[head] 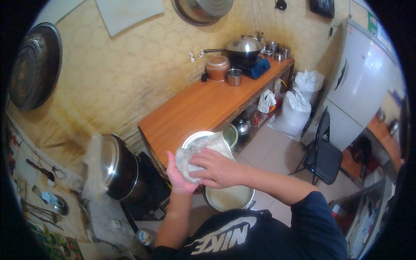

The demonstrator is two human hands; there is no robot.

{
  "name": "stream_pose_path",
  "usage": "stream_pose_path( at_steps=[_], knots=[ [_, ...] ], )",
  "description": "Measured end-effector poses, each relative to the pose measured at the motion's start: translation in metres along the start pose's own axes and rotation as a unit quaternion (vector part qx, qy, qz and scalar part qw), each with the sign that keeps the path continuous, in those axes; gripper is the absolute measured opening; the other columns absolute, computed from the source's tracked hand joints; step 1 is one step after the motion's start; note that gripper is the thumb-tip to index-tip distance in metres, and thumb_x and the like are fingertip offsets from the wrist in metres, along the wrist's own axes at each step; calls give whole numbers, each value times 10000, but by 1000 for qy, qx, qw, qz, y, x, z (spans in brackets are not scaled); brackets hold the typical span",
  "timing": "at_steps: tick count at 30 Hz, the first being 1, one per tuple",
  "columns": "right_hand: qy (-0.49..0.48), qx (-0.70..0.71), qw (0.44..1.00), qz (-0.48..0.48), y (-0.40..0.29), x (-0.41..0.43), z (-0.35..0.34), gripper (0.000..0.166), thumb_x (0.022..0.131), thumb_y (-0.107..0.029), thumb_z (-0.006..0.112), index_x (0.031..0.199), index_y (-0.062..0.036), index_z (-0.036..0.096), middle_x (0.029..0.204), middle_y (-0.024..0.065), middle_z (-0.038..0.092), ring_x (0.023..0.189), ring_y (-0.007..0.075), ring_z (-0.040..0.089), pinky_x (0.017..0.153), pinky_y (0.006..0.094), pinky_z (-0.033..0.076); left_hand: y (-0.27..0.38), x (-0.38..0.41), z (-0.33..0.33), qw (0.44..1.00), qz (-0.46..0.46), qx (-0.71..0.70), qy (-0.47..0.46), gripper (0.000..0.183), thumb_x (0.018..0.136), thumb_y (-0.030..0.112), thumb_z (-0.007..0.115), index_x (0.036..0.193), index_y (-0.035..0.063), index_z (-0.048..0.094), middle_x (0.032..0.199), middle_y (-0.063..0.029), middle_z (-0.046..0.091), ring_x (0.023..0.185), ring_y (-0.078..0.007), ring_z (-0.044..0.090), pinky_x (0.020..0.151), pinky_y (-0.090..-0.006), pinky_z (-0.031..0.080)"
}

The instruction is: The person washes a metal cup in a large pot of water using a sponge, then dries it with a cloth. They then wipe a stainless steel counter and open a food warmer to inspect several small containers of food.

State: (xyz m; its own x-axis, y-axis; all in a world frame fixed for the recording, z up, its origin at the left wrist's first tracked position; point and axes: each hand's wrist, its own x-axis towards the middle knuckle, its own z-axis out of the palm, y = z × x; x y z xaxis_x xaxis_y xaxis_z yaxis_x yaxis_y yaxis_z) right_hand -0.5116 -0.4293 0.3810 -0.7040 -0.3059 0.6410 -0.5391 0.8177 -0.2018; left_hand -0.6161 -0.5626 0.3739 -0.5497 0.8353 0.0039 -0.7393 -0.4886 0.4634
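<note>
A round white-rimmed dish point(195, 137), perhaps a bowl or plate, is held up in front of me near the wooden table's close end. My left hand point(180, 177) grips its left edge, thumb pointing up. A grey cloth point(213, 146) lies over much of the dish. My right hand point(216, 169) presses the cloth against it with spread fingers. Below my hands is a large pale basin point(230, 197) with cloudy contents, partly hidden by my right forearm. The cloth hides most of the dish's surface.
The wooden table point(191, 100) carries a lidded wok point(243, 47) on a blue stove, a steel cup point(234, 78) and a brown pot point(217, 69). Beneath is a green tub point(231, 135). White sacks point(291, 112), a black chair point(326, 165) and a fridge stand right; a big lidded pot point(122, 169) stands left.
</note>
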Motion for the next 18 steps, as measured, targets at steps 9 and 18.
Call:
stream_pose_path(
  at_steps=[9, 18],
  knots=[
    [-90, -70, 989, -98, 8, -46, -34, 318, 730, -117, 605, 1048, -135, 610, 1094, 94, 562, 1001, 268, 546, 844, 391, 462, -7, -5, -5, 998, -54, 24, 31, 493, 997, 387, 340, 1345, 47, 421, 1335, -108, 502, 1246, -287, 452, 1059, -467, 328],
    [-115, -166, 979, -5, 38, -76, -63, 336, 666, -131, 632, 1000, -123, 600, 1077, 96, 548, 999, 279, 536, 881, 375, 451, -3, -9, -15, 989, -49, 138, 7, 452, 999, 317, 384, 1345, 27, 406, 1317, -137, 503, 1223, -276, 477, 1047, -453, 359]
  ],
)
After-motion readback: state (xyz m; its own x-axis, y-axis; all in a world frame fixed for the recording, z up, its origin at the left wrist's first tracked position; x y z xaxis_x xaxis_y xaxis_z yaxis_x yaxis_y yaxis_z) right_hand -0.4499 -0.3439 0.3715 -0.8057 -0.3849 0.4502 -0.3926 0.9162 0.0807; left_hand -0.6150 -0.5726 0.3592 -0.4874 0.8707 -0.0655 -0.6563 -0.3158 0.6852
